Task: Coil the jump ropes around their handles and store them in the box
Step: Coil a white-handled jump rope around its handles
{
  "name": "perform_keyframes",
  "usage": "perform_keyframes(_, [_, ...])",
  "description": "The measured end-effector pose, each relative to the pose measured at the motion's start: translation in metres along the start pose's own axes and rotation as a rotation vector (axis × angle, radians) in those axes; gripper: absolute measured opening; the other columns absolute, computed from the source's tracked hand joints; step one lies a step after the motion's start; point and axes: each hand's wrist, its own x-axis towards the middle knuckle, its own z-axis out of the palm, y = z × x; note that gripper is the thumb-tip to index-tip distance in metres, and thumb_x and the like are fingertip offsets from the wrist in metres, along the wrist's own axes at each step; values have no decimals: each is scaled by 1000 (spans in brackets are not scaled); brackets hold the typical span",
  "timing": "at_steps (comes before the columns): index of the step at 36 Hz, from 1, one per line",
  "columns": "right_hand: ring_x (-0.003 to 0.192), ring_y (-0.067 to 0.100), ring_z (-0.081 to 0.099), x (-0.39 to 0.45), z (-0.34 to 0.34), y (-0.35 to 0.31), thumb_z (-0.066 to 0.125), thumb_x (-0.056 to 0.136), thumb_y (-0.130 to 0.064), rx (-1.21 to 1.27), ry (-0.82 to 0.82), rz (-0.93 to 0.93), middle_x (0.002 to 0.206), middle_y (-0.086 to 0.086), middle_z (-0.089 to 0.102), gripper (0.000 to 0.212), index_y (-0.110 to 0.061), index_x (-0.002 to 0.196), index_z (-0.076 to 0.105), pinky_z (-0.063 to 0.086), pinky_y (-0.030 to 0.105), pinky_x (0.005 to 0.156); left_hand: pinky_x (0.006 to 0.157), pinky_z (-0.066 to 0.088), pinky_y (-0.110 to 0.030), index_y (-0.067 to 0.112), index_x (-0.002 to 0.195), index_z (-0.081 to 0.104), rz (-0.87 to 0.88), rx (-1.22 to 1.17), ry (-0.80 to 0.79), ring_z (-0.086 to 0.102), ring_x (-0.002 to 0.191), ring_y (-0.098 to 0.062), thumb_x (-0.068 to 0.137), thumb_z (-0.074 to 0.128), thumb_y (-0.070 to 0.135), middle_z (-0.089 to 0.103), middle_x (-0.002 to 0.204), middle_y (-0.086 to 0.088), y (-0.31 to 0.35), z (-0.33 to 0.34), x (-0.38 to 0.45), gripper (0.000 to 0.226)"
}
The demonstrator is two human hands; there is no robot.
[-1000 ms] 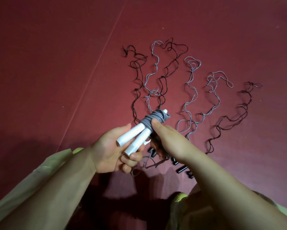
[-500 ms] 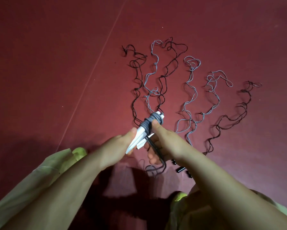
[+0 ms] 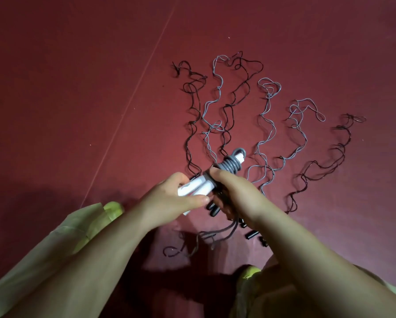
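Pair of smooth white cylindrical plastic handles (image 3: 198, 185): now turned flatter, gripped in left hand (image 3: 169, 203), fingers curled round, held above dark red matte floor (image 3: 77, 88). Thick grey rope coil (image 3: 230, 167) wound on far ends, more turns than before; right hand (image 3: 236, 196) pinching trailing cord. Wavy black and grey ropes (image 3: 268, 125) spread beyond; short black handles (image 3: 213, 208) beneath.

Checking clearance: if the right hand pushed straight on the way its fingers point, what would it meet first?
Probably the grey coil wound on the white handles; the right hand points up-left with its fingertips already against it. Depth is unclear.
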Motion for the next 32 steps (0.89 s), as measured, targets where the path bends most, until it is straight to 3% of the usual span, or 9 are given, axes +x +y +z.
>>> perform_keyframes(2, [42, 15, 25, -1, 0, -2, 47, 80, -51, 21, 6, -47, 49, 1, 36, 43, -9, 75, 50, 19, 27, 44, 58, 38, -18, 27, 78, 55, 50, -96, -108, 50, 59, 4, 66, 70, 52, 55, 62, 17, 2, 0, -2, 32])
perform_keyframes(4, [44, 16, 19, -2, -1, -4, 46, 76, -45, 73, -1, -83, 51, 3, 29, 37, -8, 74, 47, 14, 28, 45, 68, 43, -15, 22, 86, 63, 47, -291, -224, 57, 72, 2, 77, 66, 42, 65, 74, 14, 4, 1, -6, 22])
perform_keyframes(7, [46, 15, 17, -4, -2, -5, 45, 76, -38, 142, -39, -129, 51, 5, 26, 30, -12, 61, 40, 12, 27, 45, 82, 49, -36, 15, 100, 69, -117, -571, -351, 63, 86, -20, 70, 62, 58, 70, 96, -8, 9, -1, -10, 52])
perform_keyframes(10, [44, 14, 22, -6, -5, -4, 47, 73, -38, 200, -103, -167, 50, 2, 30, 28, -19, 53, 42, 15, 27, 46, 77, 48, -39, 12, 91, 74, -182, -759, -537, 64, 74, -24, 71, 34, 63, 69, 83, -16, 15, -5, -13, 68])
perform_keyframes(15, [40, 11, 35, -5, -6, -4, 52, 61, -52, 252, -194, -233, 47, 2, 39, 33, -21, 49, 52, 24, 21, 41, 70, 48, -40, 13, 83, 73, -180, -990, -700, 52, 57, -24, 80, 30, 63, 56, 61, -10, 16, 3, -17, 66])
perform_keyframes(19, [45, 19, 38, -1, -5, -4, 50, 71, -54, 161, -182, -251, 56, 16, 45, 47, -8, 63, 54, 28, 30, 48, 63, 43, -33, 11, 73, 67, -176, -941, -632, 45, 52, -20, 81, 28, 60, 52, 55, -6, 19, 0, -15, 63])
perform_keyframes(23, [50, 20, 48, -1, -6, -4, 44, 81, -44, 179, -186, -145, 59, 10, 57, 41, -7, 75, 62, 40, 29, 52, 57, 37, -30, 9, 81, 55, -178, -889, -508, 46, 46, -16, 89, 24, 53, 57, 54, -2, 20, 2, -13, 55])
perform_keyframes(29, [58, 27, 53, -2, -8, -5, 45, 98, -42, 59, -141, -31, 72, 19, 58, 43, -5, 87, 63, 42, 32, 60, 54, 33, -28, 9, 81, 59, -183, -741, -304, 46, 45, -15, 98, 26, 45, 58, 59, -4, 14, 3, -8, 52])
perform_keyframes(32, [54, 25, 56, -3, -8, -3, 45, 97, -48, -5, -104, 48, 66, 13, 61, 44, -9, 89, 62, 44, 30, 60, 56, 36, -28, 12, 80, 63, -157, -572, -198, 49, 48, -14, 99, 30, 44, 61, 62, -3, 11, 5, -7, 50])
